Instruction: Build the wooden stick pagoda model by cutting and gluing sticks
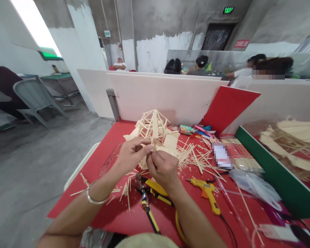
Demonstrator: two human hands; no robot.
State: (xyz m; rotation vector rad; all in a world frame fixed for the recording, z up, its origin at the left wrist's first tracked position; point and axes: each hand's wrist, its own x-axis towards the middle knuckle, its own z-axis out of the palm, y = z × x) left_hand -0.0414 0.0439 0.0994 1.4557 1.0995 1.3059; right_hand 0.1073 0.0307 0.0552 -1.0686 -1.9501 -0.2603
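A model built of thin pale wooden sticks [155,125] stands on the red tabletop [103,220], its frame rising to a peak. At its lower front, my left hand [133,155] has thumb and fingers closed in a pinch on what looks like a thin wooden stick. My right hand [164,167] is right beside it, fingers curled together close to the left fingertips. Whatever it grips is hidden behind the knuckles. Below the hands lie pliers [144,203] and a yellow-handled cutting tool [156,187]. A yellow glue gun [206,193] rests to the right.
Loose sticks [193,155] are scattered right of the model. Farther right are a phone [223,156], a plastic bag [255,187] and a green divider board [276,172]. White panels [157,91] stand behind the table, with several people beyond. A grey chair [38,96] is at left.
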